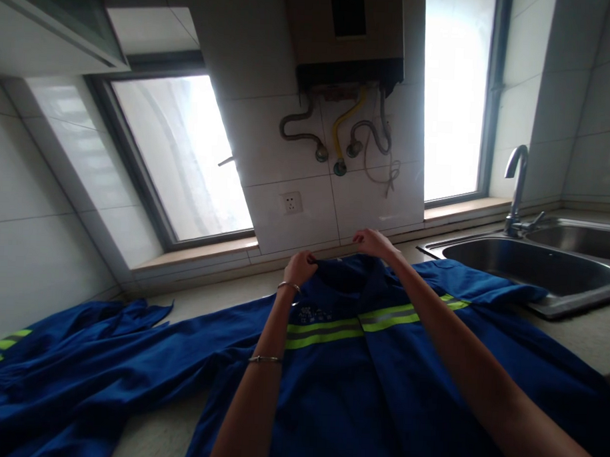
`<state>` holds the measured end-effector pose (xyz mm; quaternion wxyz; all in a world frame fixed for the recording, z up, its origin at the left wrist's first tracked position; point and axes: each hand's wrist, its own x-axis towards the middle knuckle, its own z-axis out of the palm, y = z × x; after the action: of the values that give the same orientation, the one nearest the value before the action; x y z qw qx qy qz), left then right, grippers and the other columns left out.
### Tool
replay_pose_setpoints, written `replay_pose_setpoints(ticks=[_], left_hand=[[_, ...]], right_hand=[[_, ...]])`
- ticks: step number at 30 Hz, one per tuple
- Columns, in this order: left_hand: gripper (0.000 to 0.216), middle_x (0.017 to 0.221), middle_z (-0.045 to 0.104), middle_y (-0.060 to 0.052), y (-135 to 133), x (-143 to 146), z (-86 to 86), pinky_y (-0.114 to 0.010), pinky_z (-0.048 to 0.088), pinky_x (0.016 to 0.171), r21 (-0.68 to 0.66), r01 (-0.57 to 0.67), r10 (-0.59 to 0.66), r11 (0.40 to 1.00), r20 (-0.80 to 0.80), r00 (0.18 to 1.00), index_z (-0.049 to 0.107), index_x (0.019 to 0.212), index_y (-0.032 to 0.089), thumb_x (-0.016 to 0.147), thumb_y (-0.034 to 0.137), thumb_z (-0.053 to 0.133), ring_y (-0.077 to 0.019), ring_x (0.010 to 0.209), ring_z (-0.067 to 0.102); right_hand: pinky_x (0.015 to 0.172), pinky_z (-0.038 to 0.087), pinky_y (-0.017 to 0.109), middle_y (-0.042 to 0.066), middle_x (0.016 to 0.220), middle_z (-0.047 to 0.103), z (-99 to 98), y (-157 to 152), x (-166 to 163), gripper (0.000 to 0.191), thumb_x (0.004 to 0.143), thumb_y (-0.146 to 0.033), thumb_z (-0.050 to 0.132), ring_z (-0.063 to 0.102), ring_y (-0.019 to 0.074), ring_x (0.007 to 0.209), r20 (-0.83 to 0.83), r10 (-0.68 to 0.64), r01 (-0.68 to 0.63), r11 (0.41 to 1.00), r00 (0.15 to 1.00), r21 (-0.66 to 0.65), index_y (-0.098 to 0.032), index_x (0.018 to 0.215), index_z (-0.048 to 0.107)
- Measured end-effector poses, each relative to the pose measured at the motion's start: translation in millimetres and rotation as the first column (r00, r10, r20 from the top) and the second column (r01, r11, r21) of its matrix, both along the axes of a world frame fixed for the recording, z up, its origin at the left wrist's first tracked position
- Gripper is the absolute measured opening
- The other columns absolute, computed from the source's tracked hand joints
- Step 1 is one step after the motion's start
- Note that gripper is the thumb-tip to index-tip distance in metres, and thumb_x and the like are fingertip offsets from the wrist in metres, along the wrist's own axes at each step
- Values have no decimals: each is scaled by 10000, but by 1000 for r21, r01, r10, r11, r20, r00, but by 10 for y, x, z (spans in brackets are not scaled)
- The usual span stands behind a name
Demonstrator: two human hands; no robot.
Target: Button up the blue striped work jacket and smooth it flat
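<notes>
A blue work jacket [329, 383] with yellow-green and grey reflective stripes lies front up across the counter, its sleeves spread to both sides. White lettering marks its chest. At the left end of the collar [341, 273], my left hand [301, 267] is closed on the cloth; two thin bracelets circle that arm. My right hand [375, 243] is just above the collar's right end, fingers curled inward. Whether cloth is between those fingers I cannot make out. The jacket's right-hand sleeve [483, 283] reaches the sink's rim.
More blue cloth with a reflective stripe [8, 345] lies bunched on the counter [165, 427] at left. A steel sink [557, 307] with a faucet [517, 186] stands at right. Pipes [346, 133] hang beneath a wall heater [349, 37], between two windows.
</notes>
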<state>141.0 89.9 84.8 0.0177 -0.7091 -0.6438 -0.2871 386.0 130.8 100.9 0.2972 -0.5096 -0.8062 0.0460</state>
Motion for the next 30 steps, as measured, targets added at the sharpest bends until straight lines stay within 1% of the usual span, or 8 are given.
replay_pose_setpoints(ticks=[2, 4, 9, 15, 19, 24, 28, 30], left_hand=[[281, 892, 694, -39, -3, 16, 3, -238, 442, 776, -18, 47, -48, 999, -30, 998, 696, 913, 202, 680, 164, 544, -176, 876, 604], [307, 915, 696, -50, -6, 41, 8, -253, 438, 824, -32, 56, -58, 998, -56, 997, 705, 932, 202, 684, 152, 531, -193, 921, 605], [334, 935, 700, -55, -15, 73, 18, -239, 434, 871, -20, 124, -125, 992, -62, 990, 715, 947, 178, 684, 118, 519, -187, 944, 606], [468, 787, 697, -58, -37, 17, -5, -206, 471, 562, -186, 209, -203, 960, 52, 978, 626, 1141, 113, 717, 66, 432, -108, 498, 563], [517, 653, 670, -37, -16, -45, -38, -186, 436, 462, -255, 237, -226, 937, 73, 971, 633, 1138, 141, 683, 46, 407, -108, 421, 546], [491, 614, 660, -27, 17, -90, -94, -204, 448, 494, -262, 92, -102, 961, -25, 994, 684, 1049, 208, 656, 68, 424, -121, 438, 567], [430, 717, 692, -53, -1, -67, -94, -237, 466, 597, -196, 14, -30, 980, -79, 996, 715, 963, 233, 643, 93, 462, -154, 565, 623], [414, 715, 693, -65, 5, -61, -107, -256, 472, 647, -165, -18, 6, 986, -77, 997, 718, 949, 230, 638, 99, 477, -188, 656, 648]], right_hand=[[763, 436, 232, 53, 1120, 613, -50, 57, 175, 435, 677, -272, 671, 556, 217, 1014, 109, -127, 126, 992, 986, 13, -258, 1110, 639], [787, 440, 263, 53, 1179, 585, -146, 95, 259, 507, 656, -325, 687, 542, 239, 1050, 185, -156, 167, 985, 970, -46, -294, 1156, 614], [776, 456, 304, 34, 1137, 618, -353, 158, 204, 420, 682, -342, 645, 570, 246, 1017, 227, -162, 194, 973, 960, -126, -325, 1101, 645], [707, 469, 289, 51, 978, 670, -392, 255, 299, 347, 627, -365, 717, 611, 240, 905, 220, -196, 238, 953, 956, -186, -283, 964, 700], [575, 466, 220, 44, 885, 672, -395, 314, 469, 321, 659, -338, 712, 621, 166, 706, 136, -135, 170, 941, 981, -293, -237, 963, 684], [469, 448, 165, 57, 922, 658, -418, 320, 531, 302, 702, -220, 659, 579, 117, 633, -54, -24, 1, 917, 998, -399, -200, 1003, 642], [463, 448, 162, 47, 931, 660, -445, 319, 479, 412, 613, -100, 653, 593, 127, 636, 24, 22, -10, 913, 999, -407, -208, 1010, 648], [465, 442, 162, 46, 868, 670, -448, 319, 458, 377, 598, -76, 627, 601, 139, 635, 84, 18, 16, 921, 996, -388, -192, 953, 676]])
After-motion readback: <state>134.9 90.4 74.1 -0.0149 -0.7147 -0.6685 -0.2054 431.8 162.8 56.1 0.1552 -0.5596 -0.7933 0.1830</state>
